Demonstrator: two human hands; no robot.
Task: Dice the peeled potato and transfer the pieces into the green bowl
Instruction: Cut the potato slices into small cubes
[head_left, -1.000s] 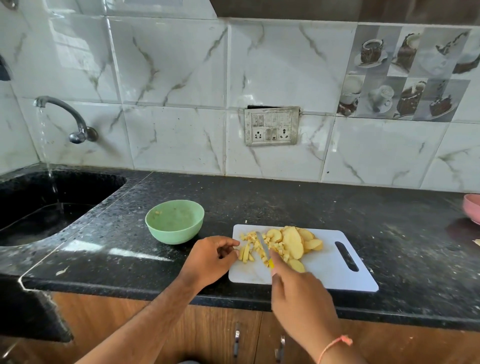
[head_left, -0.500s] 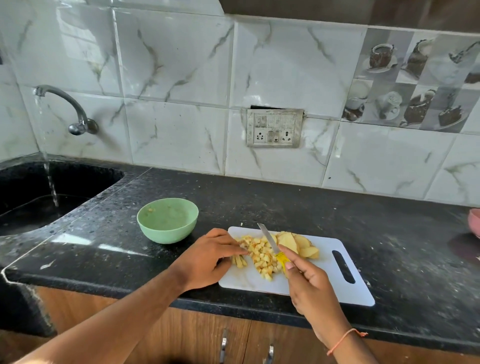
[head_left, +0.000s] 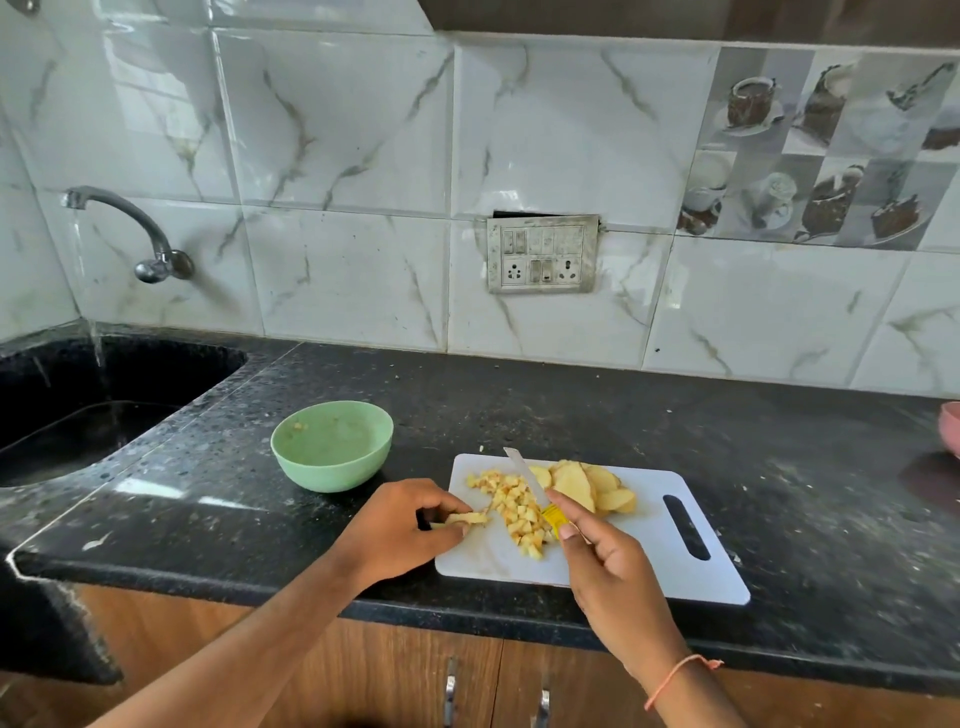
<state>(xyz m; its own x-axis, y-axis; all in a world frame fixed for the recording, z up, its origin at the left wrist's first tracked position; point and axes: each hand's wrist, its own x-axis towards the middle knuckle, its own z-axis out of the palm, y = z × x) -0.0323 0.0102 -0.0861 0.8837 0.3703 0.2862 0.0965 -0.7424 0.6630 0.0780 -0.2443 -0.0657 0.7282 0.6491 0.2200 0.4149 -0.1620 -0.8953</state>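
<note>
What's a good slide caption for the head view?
Left hand pinches potato strips; right hand holds knife over diced potato.

Running tap (head_left: 124, 223) over black sink (head_left: 78, 410); wall socket panel (head_left: 542, 254); pink bowl (head_left: 950, 427).

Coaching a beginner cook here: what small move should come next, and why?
Probably lay the potato strips pinched in the left hand flat on the cutting board and dice them with the knife in the right hand; slices remain uncut.

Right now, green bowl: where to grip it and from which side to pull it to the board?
Probably the near-right rim of the green bowl, thumb outside, fingers inside: it stands upright, mouth open, nearly empty, and that rim faces the cutting board. The left hand is closest but holds potato strips.
</note>
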